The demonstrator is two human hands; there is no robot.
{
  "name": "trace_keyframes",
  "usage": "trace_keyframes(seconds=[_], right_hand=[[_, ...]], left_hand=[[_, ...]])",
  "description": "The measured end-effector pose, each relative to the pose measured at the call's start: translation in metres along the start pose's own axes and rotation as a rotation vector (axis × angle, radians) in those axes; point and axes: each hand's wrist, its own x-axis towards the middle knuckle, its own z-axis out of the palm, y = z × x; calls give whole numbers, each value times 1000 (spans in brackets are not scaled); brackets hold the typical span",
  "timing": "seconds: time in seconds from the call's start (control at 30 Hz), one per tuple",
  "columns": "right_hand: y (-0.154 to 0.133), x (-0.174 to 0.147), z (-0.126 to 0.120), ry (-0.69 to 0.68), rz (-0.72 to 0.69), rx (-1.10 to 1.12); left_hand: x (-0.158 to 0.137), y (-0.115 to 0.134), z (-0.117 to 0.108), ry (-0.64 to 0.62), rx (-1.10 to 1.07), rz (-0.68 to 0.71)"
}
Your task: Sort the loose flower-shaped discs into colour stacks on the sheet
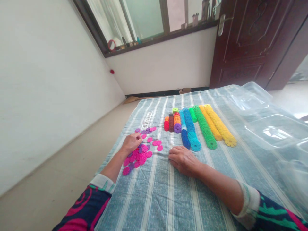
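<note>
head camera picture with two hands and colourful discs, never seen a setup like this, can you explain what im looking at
There is no machine here, just a person's two bare hands. The single picture comes from a camera worn on their head, looking forward and down. On a striped cloth, the left hand is at a loose pile of pink and purple discs; whether it pinches one is too small to tell. The right hand is curled near the blue row, its grip hidden. Overlapping discs also form a green row, yellow rows and shorter ones. Clear plastic containers are at the right.
</note>
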Motion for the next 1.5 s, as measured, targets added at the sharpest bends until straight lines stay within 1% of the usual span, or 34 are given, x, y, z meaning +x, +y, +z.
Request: trace_keyframes(seconds=[0.37,0.63,0.87,1.03,1.23,1.33,1.5], right_hand=[[1,-2,2,-7,8,-16],[1,-2,3,-7,10,-19],[2,-2,4,-10,9,-21],[2,-1,3,-10,6,-29],[1,-1,3,-10,7,-50],[1,-1,2,-8,6,-49],[1,-1,1,-12,11,-44]], left_hand=[[-13,2,5,-54,89,95],[-19,7,5,-68,149,114],[-19,3,4,-84,184,141],[-20,-1,0,-67,171,169],[-20,-4,-4,-47,160,162],[-20,-4,-6,-68,159,163],[-21,-4,-11,-137,105,168]])
